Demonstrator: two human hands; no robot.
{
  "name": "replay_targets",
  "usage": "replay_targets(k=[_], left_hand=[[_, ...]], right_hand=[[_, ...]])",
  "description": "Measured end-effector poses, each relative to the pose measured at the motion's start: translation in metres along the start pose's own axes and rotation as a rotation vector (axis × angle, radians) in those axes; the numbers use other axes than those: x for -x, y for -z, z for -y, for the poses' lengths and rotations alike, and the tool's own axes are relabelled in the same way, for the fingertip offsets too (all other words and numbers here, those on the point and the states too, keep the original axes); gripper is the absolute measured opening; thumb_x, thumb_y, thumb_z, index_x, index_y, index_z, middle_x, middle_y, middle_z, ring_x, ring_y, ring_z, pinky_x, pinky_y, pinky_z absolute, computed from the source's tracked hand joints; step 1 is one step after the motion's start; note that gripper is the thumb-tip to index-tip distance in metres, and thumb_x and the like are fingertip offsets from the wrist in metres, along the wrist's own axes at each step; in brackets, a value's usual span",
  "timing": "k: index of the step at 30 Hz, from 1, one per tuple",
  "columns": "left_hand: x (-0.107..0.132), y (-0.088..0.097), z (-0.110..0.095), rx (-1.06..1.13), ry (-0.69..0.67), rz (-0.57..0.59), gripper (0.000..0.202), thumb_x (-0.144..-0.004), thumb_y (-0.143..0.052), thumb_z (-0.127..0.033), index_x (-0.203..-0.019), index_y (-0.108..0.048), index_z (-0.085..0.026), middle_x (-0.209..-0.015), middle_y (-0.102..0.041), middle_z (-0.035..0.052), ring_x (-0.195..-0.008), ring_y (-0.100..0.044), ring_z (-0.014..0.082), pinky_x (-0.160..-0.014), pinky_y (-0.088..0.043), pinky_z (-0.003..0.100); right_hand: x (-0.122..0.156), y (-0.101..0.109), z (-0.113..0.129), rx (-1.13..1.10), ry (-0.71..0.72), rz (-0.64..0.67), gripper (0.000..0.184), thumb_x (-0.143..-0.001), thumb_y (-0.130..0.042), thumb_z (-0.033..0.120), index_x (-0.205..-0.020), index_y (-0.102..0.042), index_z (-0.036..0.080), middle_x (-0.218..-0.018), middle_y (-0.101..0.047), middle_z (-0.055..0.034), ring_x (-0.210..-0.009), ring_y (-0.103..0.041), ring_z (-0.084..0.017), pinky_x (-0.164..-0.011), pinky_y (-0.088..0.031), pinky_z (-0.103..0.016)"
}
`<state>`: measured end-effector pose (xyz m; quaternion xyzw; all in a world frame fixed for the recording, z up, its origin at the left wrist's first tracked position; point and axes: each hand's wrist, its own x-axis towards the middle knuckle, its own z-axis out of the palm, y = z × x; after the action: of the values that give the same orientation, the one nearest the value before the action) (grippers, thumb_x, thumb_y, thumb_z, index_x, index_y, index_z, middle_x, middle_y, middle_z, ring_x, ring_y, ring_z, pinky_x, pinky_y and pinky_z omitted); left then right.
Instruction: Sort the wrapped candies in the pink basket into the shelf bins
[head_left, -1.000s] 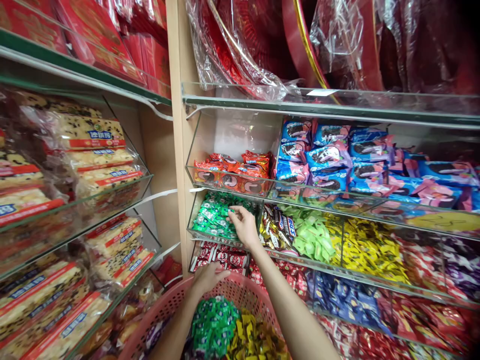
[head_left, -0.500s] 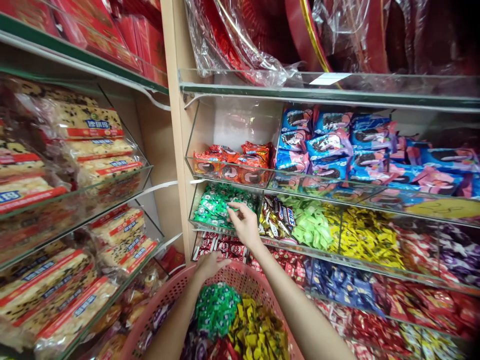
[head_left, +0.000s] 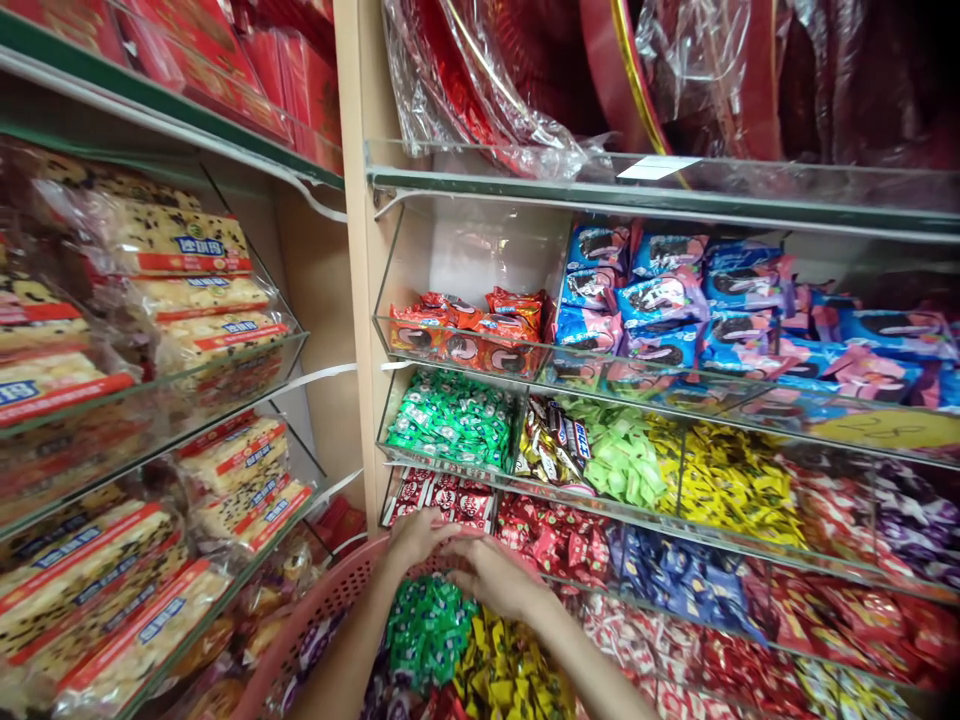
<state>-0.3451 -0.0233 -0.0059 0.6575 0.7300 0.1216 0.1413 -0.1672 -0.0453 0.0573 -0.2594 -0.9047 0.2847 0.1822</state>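
Observation:
A pink perforated plastic basket (head_left: pixel 330 590) is below me, holding green-wrapped candies (head_left: pixel 431 630), yellow-wrapped candies (head_left: pixel 514 665) and some purple and red ones. Over its far rim is my left hand (head_left: pixel 418 540), fingers stretched to the right, no item visible in it. My right hand (head_left: pixel 499 572) is beside it above the candies, fingers loosely bent and apart, with nothing seen in them. The fingertips of both hands come close together; whether they touch, I cannot tell. Just beyond the hands is a clear shelf bin of green-wrapped candies (head_left: pixel 450 420).
Right of the green bin are light green candies (head_left: pixel 626 455) and yellow candies (head_left: pixel 739 480). Red packets (head_left: pixel 472 318) and blue cookie packs (head_left: pixel 664 295) fill the shelf above. Bagged pastry bars (head_left: pixel 184 240) line the left shelves. A wooden post (head_left: pixel 356 260) separates the two shelf units.
My right hand has come down and back from the green candy bin to above the basket, beside my left hand. The left hand stays at the far rim.

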Motion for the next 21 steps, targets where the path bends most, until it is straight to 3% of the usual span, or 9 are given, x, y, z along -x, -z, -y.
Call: replay_targets(k=[3, 6, 9, 12, 16, 21], left_hand=[[-0.002, -0.002, 0.002, 0.009, -0.002, 0.016, 0.036, -0.08, -0.043, -0.053, -0.089, -0.062, -0.024, -0.09, -0.069, 0.0038, -0.087, -0.062, 0.0203, -0.067, -0.038, 0.024], [-0.004, -0.004, 0.004, 0.059, -0.021, 0.01, 0.038, -0.08, -0.043, -0.053, -0.097, -0.063, -0.026, -0.099, -0.069, 0.0035, -0.093, -0.061, 0.0204, -0.071, -0.039, 0.025], [-0.005, -0.006, 0.004, 0.082, -0.016, -0.004, 0.05, -0.078, -0.039, -0.063, -0.097, -0.063, -0.024, -0.1, -0.068, 0.0041, -0.093, -0.061, 0.0206, -0.071, -0.038, 0.024], [-0.004, -0.006, 0.004, 0.045, 0.018, -0.023, 0.055, -0.075, -0.036, -0.068, -0.093, -0.063, -0.023, -0.094, -0.068, 0.0037, -0.089, -0.061, 0.0207, -0.068, -0.037, 0.024], [-0.002, -0.005, 0.004, 0.02, 0.003, -0.006, 0.05, -0.077, -0.036, -0.066, -0.084, -0.062, -0.023, -0.086, -0.068, 0.0023, -0.083, -0.061, 0.0188, -0.064, -0.034, 0.022], [-0.001, -0.003, 0.003, 0.02, -0.011, -0.025, 0.05, -0.079, -0.035, -0.064, -0.08, -0.061, -0.023, -0.083, -0.068, 0.0023, -0.082, -0.061, 0.0191, -0.061, -0.031, 0.022]], right_hand=[[-0.007, 0.012, 0.009, 0.031, 0.049, -0.083, 0.03, -0.079, -0.053, 0.013, -0.104, -0.063, 0.025, -0.107, -0.064, -0.003, -0.097, -0.058, -0.017, -0.084, -0.042, -0.026], [-0.023, 0.036, 0.022, 0.084, 0.069, -0.148, 0.024, -0.084, -0.049, 0.017, -0.101, -0.064, 0.024, -0.095, -0.066, -0.003, -0.089, -0.06, -0.016, -0.079, -0.043, -0.025], [-0.046, 0.064, 0.028, 0.16, 0.08, -0.286, 0.02, -0.087, -0.046, 0.02, -0.096, -0.065, 0.021, -0.09, -0.065, -0.0036, -0.085, -0.059, -0.015, -0.077, -0.041, -0.025], [-0.07, 0.083, 0.026, 0.292, -0.001, -0.43, 0.02, -0.087, -0.045, 0.02, -0.095, -0.063, 0.018, -0.093, -0.062, -0.0056, -0.087, -0.057, -0.015, -0.077, -0.041, -0.025], [-0.092, 0.086, 0.022, 0.524, -0.193, -0.516, 0.021, -0.088, -0.042, 0.023, -0.095, -0.061, 0.018, -0.095, -0.058, -0.008, -0.09, -0.055, -0.018, -0.073, -0.041, -0.026], [-0.102, 0.077, 0.016, 0.663, -0.333, -0.467, 0.021, -0.086, -0.047, 0.03, -0.089, -0.062, 0.015, -0.1, -0.057, -0.0114, -0.094, -0.054, -0.023, -0.069, -0.042, -0.029]])
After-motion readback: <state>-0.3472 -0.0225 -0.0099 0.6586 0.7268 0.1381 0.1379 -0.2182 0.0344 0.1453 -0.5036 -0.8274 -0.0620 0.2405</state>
